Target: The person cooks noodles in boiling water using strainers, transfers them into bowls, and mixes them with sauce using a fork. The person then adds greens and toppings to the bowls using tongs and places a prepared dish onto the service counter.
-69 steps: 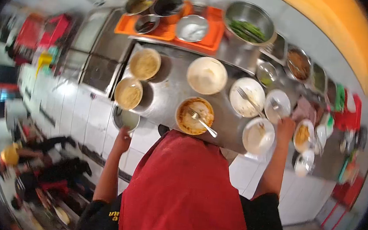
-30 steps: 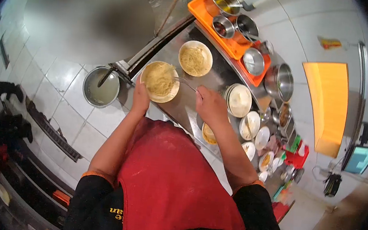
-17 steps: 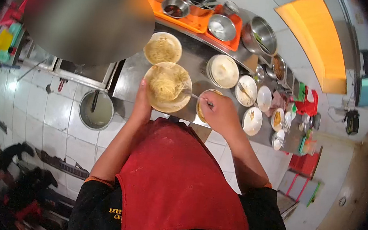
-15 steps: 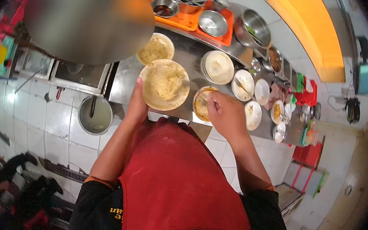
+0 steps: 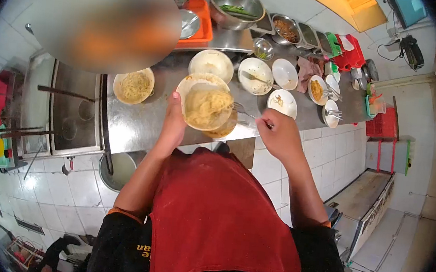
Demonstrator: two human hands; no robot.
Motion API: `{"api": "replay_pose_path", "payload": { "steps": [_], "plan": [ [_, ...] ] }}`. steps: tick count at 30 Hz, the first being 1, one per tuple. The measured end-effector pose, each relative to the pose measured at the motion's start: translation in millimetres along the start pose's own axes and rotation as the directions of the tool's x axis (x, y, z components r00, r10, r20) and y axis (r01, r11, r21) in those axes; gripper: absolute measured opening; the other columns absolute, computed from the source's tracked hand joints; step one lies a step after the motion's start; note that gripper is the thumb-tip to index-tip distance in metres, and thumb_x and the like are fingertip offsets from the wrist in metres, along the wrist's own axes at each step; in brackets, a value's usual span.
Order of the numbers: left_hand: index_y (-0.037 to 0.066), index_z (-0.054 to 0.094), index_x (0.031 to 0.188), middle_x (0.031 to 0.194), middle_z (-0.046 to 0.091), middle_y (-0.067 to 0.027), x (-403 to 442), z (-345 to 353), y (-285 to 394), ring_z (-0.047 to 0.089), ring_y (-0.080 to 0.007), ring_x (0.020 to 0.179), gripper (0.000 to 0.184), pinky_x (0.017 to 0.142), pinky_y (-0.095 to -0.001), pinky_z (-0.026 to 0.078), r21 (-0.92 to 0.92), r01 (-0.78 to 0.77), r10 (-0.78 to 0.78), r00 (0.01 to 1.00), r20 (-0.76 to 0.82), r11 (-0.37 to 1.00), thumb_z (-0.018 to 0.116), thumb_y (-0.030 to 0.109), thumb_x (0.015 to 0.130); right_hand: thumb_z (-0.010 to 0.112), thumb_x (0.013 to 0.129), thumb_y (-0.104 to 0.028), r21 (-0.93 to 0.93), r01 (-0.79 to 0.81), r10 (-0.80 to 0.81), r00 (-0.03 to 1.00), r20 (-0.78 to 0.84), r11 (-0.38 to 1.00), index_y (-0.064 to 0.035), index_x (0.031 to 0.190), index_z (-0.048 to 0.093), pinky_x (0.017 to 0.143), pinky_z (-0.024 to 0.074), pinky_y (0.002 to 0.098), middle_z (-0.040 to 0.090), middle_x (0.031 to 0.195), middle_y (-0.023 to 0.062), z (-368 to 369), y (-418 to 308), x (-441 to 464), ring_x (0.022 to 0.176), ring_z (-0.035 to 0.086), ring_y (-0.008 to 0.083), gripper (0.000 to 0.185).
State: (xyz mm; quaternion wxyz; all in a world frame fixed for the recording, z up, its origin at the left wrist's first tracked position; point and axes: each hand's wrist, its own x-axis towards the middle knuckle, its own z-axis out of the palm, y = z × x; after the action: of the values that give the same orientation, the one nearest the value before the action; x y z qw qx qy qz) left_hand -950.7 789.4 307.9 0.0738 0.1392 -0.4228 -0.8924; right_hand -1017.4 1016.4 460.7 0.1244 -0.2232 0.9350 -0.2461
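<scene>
My left hand (image 5: 174,121) grips the left rim of a pale bowl (image 5: 185,87) with noodles (image 5: 207,109) in it, lifted above the steel counter (image 5: 134,130). My right hand (image 5: 280,134) is closed on a fork (image 5: 246,112), whose tines touch the noodles at the bowl's right side. Behind the held bowl stands a pale bowl (image 5: 211,64). A sauce-stained bowl (image 5: 225,131) is partly hidden under the held one. Another bowl of noodles (image 5: 134,85) sits on the counter at the left.
Used bowls (image 5: 256,75) with cutlery stand along the counter to the right. A steel pot (image 5: 237,7) with green vegetables and an orange tray (image 5: 204,22) are at the back. A large pot (image 5: 117,171) is below the counter's left edge. A blurred patch covers the upper left.
The left hand has taken hold of a noodle bowl and raised it, and the right hand has taken a fork. Held bowl and hands have since shifted right along the counter as the view turned.
</scene>
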Motion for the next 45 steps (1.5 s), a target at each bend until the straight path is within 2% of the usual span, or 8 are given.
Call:
{"api": "replay_pose_path", "payload": {
  "steps": [4,9,15,20,28,30,36,45],
  "plan": [
    [0.001,0.028,0.150,0.148,0.043,-0.0158,16,54,-39,0.045,-0.0242,0.135,0.069,0.112,-0.0387,0.038,0.024,0.063,-0.064,0.997,0.037,0.998,0.023,0.053,0.105,0.062,0.083,-0.016,-0.192,0.049,-0.062,0.996,-0.062,0.980,-0.0021,0.076,0.059,0.061,0.0464,0.0450,0.064,0.072,0.0174,-6,50,1,0.070,0.062,0.0374,0.016],
    [0.002,0.032,0.147,0.146,0.045,-0.0167,36,114,-78,0.047,-0.0276,0.134,0.066,0.112,-0.0415,0.039,-0.114,0.142,-0.140,0.990,0.027,0.983,0.020,0.052,0.106,0.063,0.084,-0.018,0.132,0.064,-0.067,0.997,0.022,0.989,-0.0029,0.080,0.059,0.062,0.0471,0.0457,0.062,0.071,0.0165,-41,101,-8,0.068,0.061,0.0375,0.016],
    [0.003,0.031,0.148,0.146,0.045,-0.0144,55,191,-143,0.046,-0.0239,0.134,0.068,0.113,-0.0390,0.037,-0.047,0.136,-0.129,0.982,0.141,0.990,0.022,0.054,0.105,0.063,0.084,-0.020,-0.297,-0.033,-0.017,0.986,-0.166,0.954,-0.0030,0.080,0.060,0.063,0.0479,0.0472,0.064,0.073,0.0184,-98,189,-12,0.071,0.063,0.0381,0.018],
    [0.003,0.032,0.148,0.146,0.046,-0.0131,63,248,-176,0.045,-0.0226,0.135,0.069,0.113,-0.0388,0.035,-0.140,0.117,-0.097,0.986,0.138,0.983,0.020,0.055,0.105,0.062,0.084,-0.019,0.109,0.020,-0.028,0.997,0.070,0.994,-0.0035,0.080,0.059,0.063,0.0474,0.0497,0.064,0.075,0.0194,-126,250,-8,0.072,0.063,0.0395,0.017],
    [0.005,0.016,0.155,0.154,0.031,-0.0137,79,298,-212,0.039,-0.0261,0.138,0.074,0.112,-0.0376,0.036,0.157,-0.105,0.082,0.986,0.145,0.982,0.027,0.058,0.103,0.062,0.086,-0.019,-0.255,0.092,-0.100,0.995,-0.017,0.962,-0.0036,0.081,0.059,0.064,0.0481,0.0507,0.065,0.074,0.0189,-152,301,-6,0.072,0.064,0.0392,0.017],
    [0.007,0.011,0.157,0.157,0.024,-0.0144,81,309,-212,0.032,-0.0268,0.142,0.078,0.115,-0.0369,0.031,0.092,-0.064,0.051,0.989,0.136,0.994,0.028,0.060,0.102,0.062,0.086,-0.020,0.003,0.074,-0.074,0.995,0.070,0.997,-0.0044,0.081,0.060,0.063,0.0490,0.0496,0.065,0.073,0.0175,-159,300,-5,0.070,0.064,0.0375,0.016],
    [0.006,0.009,0.157,0.160,0.019,-0.0152,92,314,-212,0.019,-0.0254,0.148,0.076,0.119,-0.0368,0.018,-0.058,0.072,-0.063,0.987,0.150,0.996,0.028,0.057,0.103,0.061,0.086,-0.020,-0.275,-0.076,0.047,0.993,-0.111,0.958,-0.0024,0.078,0.058,0.061,0.0467,0.0490,0.064,0.071,0.0168,-195,302,-13,0.069,0.063,0.0379,0.020],
    [0.006,0.008,0.157,0.160,0.017,-0.0184,84,318,-187,0.022,-0.0280,0.147,0.079,0.119,-0.0378,0.021,-0.020,0.141,-0.139,0.987,0.079,0.990,0.035,0.056,0.102,0.067,0.087,-0.009,0.464,-0.103,0.098,0.995,0.035,0.880,0.0005,0.073,0.057,0.054,0.0391,0.0265,0.055,0.065,-0.0014,-177,328,-4,0.062,0.047,0.0053,0.020]
  ]
}}
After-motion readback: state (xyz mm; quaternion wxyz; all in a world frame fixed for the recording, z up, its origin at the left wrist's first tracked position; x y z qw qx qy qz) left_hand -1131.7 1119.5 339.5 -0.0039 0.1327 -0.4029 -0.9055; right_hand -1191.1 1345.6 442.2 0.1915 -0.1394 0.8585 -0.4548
